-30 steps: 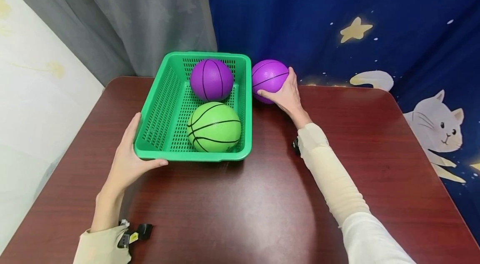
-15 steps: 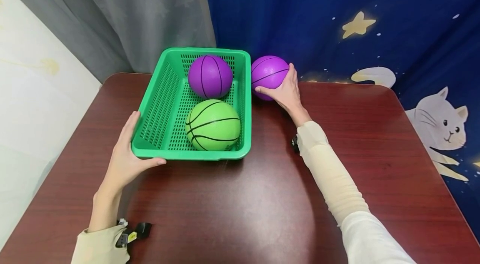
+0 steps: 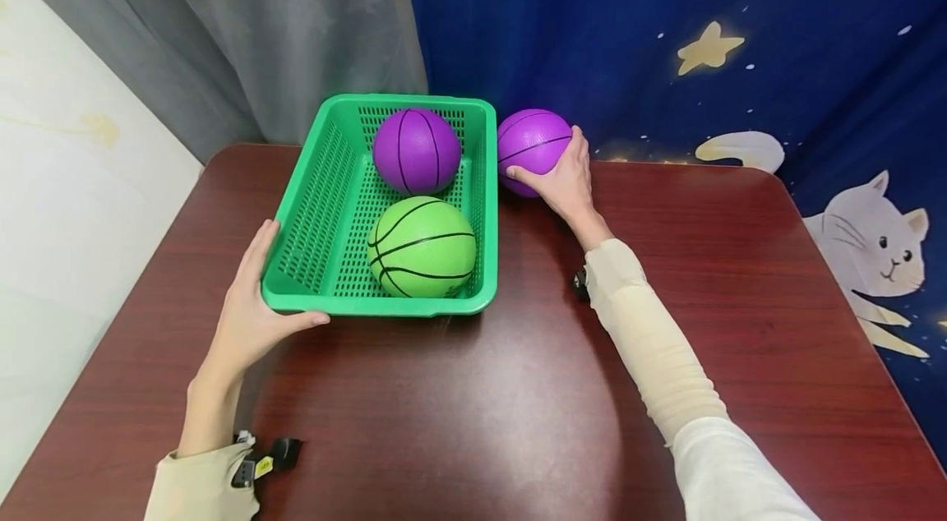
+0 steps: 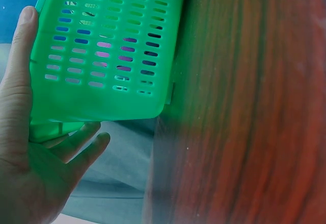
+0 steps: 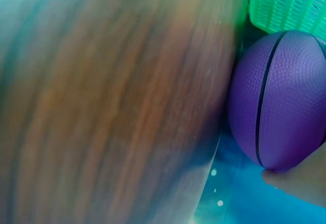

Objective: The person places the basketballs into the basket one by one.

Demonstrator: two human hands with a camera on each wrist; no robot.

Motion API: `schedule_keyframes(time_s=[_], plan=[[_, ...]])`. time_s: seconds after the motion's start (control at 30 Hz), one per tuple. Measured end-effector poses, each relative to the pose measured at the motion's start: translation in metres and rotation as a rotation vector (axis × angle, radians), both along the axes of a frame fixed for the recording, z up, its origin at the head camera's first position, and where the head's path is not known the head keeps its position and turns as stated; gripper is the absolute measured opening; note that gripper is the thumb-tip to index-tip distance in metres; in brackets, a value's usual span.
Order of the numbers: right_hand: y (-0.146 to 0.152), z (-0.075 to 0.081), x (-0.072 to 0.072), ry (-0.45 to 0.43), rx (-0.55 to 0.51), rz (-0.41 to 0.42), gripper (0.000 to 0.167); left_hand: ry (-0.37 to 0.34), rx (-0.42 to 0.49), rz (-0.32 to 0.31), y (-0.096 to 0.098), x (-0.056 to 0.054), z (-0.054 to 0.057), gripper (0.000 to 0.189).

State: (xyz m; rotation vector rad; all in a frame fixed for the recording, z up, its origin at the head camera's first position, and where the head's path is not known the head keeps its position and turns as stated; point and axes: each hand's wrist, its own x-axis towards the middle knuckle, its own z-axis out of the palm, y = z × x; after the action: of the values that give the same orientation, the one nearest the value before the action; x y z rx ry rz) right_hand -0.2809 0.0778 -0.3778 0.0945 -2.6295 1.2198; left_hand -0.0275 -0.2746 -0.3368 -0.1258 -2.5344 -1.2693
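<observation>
In the head view my left hand holds the near left corner of a green plastic basket, thumb along the near side and fingers along the left side. A purple mini basketball lies at the back inside it, with a light green mini basketball in front. Just outside the basket's right wall, my right hand grips a second purple mini basketball, thumb on its near side and fingers round its right. The right wrist view shows that ball close beside the basket; most of the hand is out of frame there.
Under everything is a dark red-brown wooden table. Behind its far edge hang a grey curtain and a blue curtain with a star and a cat printed on it. A pale wall borders the left.
The whole head view has shifted slightly. Both hands keep their hold, and the basket and balls stay in the same places relative to one another.
</observation>
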Motion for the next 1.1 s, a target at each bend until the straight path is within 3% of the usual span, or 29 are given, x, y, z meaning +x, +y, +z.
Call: schedule_keyframes(time_s=[0.3, 0.73, 1.1], plan=[[0.016, -0.003, 0.007, -0.026, -0.061, -0.049, 0.118, 0.000, 0.001, -0.012, 0.003, 0.000, -0.004, 0.116], [0.036, 0.025, 0.014, 0.019, -0.107, -0.078, 0.116, 0.013, -0.006, -0.002, 0.000, 0.001, 0.000, 0.116], [0.039, 0.035, 0.024, 0.074, -0.142, -0.060, 0.113, 0.016, -0.002, -0.001, -0.001, 0.002, 0.000, 0.116]])
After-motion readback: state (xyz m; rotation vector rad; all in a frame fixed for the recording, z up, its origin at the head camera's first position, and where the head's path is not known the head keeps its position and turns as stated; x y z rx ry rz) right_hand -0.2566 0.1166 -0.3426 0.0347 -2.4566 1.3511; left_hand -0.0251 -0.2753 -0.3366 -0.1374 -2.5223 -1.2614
